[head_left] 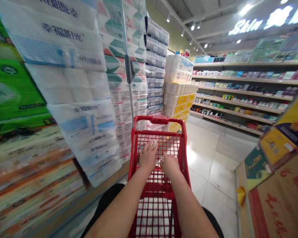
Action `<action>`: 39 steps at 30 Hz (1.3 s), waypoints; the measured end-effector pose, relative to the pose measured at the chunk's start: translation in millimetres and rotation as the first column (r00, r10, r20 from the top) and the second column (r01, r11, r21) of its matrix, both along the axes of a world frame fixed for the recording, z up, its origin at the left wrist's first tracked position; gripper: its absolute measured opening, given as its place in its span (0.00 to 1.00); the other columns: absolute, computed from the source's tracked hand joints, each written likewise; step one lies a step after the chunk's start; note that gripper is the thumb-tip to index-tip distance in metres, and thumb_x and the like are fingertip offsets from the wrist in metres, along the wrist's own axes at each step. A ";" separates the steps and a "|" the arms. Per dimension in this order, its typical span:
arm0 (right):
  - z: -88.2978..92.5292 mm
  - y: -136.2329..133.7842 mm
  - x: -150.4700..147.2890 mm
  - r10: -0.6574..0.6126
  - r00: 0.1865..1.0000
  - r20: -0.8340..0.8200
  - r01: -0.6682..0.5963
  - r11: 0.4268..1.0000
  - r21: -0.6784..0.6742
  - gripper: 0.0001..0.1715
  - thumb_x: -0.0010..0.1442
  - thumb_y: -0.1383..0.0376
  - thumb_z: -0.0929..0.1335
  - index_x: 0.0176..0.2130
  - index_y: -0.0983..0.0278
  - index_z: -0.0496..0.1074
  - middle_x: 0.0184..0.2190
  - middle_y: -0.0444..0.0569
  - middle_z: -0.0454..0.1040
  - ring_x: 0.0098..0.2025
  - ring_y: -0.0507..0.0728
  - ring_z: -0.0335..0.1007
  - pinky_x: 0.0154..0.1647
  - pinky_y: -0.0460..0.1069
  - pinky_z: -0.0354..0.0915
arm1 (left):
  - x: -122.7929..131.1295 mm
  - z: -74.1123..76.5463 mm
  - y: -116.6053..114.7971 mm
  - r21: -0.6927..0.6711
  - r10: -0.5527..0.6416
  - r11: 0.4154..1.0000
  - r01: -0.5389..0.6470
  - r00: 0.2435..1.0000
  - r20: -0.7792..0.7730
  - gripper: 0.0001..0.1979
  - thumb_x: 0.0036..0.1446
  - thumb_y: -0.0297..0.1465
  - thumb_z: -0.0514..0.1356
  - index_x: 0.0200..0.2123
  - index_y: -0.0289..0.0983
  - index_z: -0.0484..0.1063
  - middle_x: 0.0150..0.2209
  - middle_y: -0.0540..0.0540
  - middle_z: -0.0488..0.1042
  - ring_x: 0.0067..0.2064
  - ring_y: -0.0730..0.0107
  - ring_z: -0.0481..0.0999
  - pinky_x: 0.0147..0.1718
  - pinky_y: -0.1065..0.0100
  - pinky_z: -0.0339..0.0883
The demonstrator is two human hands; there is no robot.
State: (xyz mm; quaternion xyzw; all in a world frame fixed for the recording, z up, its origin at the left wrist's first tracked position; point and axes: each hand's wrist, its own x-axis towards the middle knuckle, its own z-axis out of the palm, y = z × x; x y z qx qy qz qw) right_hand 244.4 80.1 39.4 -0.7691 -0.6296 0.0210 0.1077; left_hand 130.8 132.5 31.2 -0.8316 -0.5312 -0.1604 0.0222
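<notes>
Two bare hands rest on a red wire shopping cart point(159, 119), the left hand point(147, 158) sitting a little further forward than the right hand point(170, 165). Their fingers point(151, 146) lie spread and lightly curled over the cart's wire grid. They do not look clenched, though I cannot tell whether they hook the wires. The cart's red rim runs just beyond the fingers and on both sides of them.

Left of the fingers, plastic-wrapped toilet paper packs point(76, 82) rise in a tall stack, with a thin metal pole point(124, 43) standing in front. More wrapped packs point(178, 96) are piled beyond the fingers. To the right lie a pale tiled floor point(208, 162), long shelves point(238, 99) of small boxed goods, and low cardboard cartons point(280, 201).

The cart's left side runs just beside the stack, so a drift that way could snag the soft wrapping and loosen the pile. With the fingers this relaxed, a sudden jolt could also swing the cart toward the cartons.
</notes>
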 end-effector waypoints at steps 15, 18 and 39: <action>13.1 -1.1 10.9 -0.045 0.998 -0.042 0.044 0.999 -0.021 0.21 0.62 0.55 0.64 0.52 0.60 0.69 0.43 0.55 0.78 0.49 0.63 0.71 0.49 0.56 0.57 | -1.0 -2.0 2.1 0.074 -0.172 0.983 0.171 0.985 0.008 0.32 0.54 0.22 0.51 0.62 0.47 0.61 0.68 0.52 0.53 0.66 0.57 0.53 0.59 0.51 0.57; 12.3 -2.2 10.0 -0.035 0.999 -0.032 0.034 0.999 -0.015 0.21 0.63 0.55 0.63 0.53 0.60 0.69 0.43 0.55 0.78 0.50 0.63 0.71 0.49 0.56 0.58 | -4.7 -0.6 6.9 0.069 -0.048 0.997 0.044 0.997 0.060 0.30 0.56 0.22 0.50 0.60 0.49 0.64 0.68 0.51 0.53 0.66 0.57 0.54 0.60 0.50 0.56; 9.6 -3.3 12.7 -0.018 0.998 -0.057 0.017 1.000 -0.019 0.20 0.63 0.56 0.63 0.52 0.60 0.69 0.45 0.55 0.77 0.52 0.64 0.69 0.51 0.57 0.56 | 2.4 -16.5 2.5 0.164 -0.133 0.979 0.118 0.988 0.081 0.30 0.58 0.24 0.51 0.63 0.46 0.60 0.69 0.49 0.52 0.67 0.51 0.52 0.59 0.46 0.54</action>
